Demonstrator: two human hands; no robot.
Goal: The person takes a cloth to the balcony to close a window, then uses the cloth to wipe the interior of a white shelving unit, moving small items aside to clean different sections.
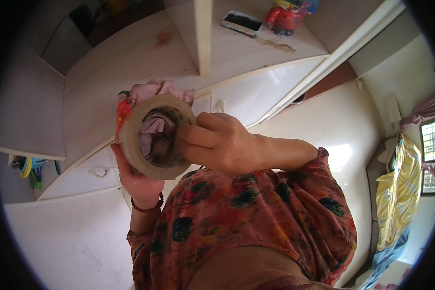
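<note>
A round, hollow vessel (131, 159) with a broad beige rim is held up before my chest, its mouth facing me. My left hand (141, 185) supports its outer side from below, the palm against it and a dark red beaded bracelet at the wrist. Fingers of my right hand (217, 143) bend over the rim into the mouth; their tips are hidden. Pink cloth (157, 88) bunches behind the vessel's far side, and similar pink cloth shows inside. A red patch with yellow spots (123, 114) shows at the vessel's left edge.
Ahead is a pale shelf unit (130, 58) with an upright divider (203, 36). On it are a small tray with a dark surface (242, 22), a painted red figurine (285, 20) and brownish stains. Drawers with handles (98, 172) are below. A sofa with yellow cloth (398, 195) stands right.
</note>
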